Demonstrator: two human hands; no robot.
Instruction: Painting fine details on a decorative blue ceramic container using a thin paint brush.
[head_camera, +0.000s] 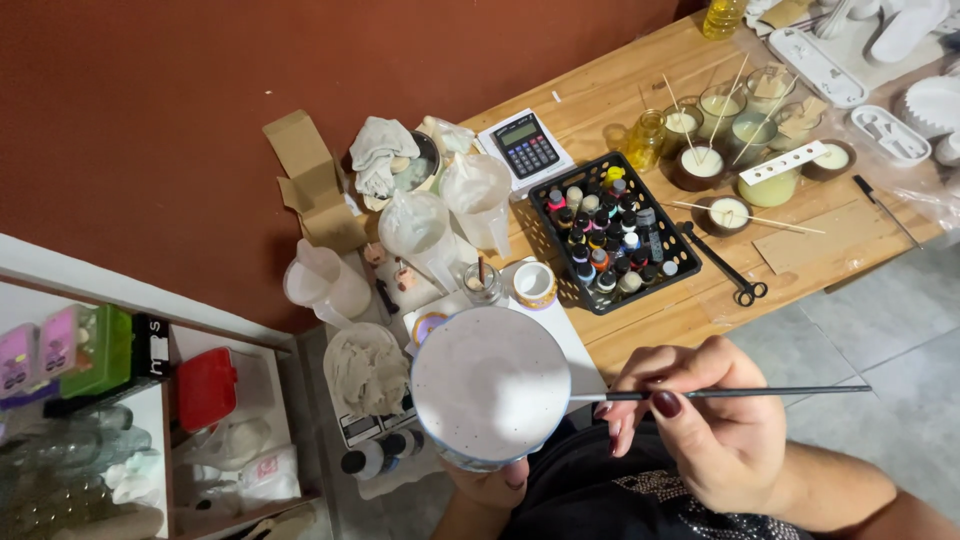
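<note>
We see a wooden desk (640, 90) running from the centre toward 2 o'clock against a red-brown wall (150, 100). At 8 o'clock stands a white shelf (160, 430) with a red box (207, 387), a green box (105, 350) and pink packets (40, 355) on it. At the centre, just below the middle, sits our round white bowl (490, 383), speckled, its pale face toward us. Our left hand (495, 485) cups it from underneath at 6 o'clock, only fingertips showing, closed on the rim. Our right hand (715, 420) at 4 o'clock pinches a thin dark brush (720, 393), fingers curled tight, the brush tip touching the bowl's right edge. At 1 o'clock from the bowl lies a black basket (680, 272) packed with small paint bottles with coloured caps. Above it at 12 o'clock rests a dark calculator (526, 146) on a white pad. At 2 o'clock stand candles (702, 160) in small cups with wooden sticks. Black scissors (725, 268) lie just beside the basket.
</note>
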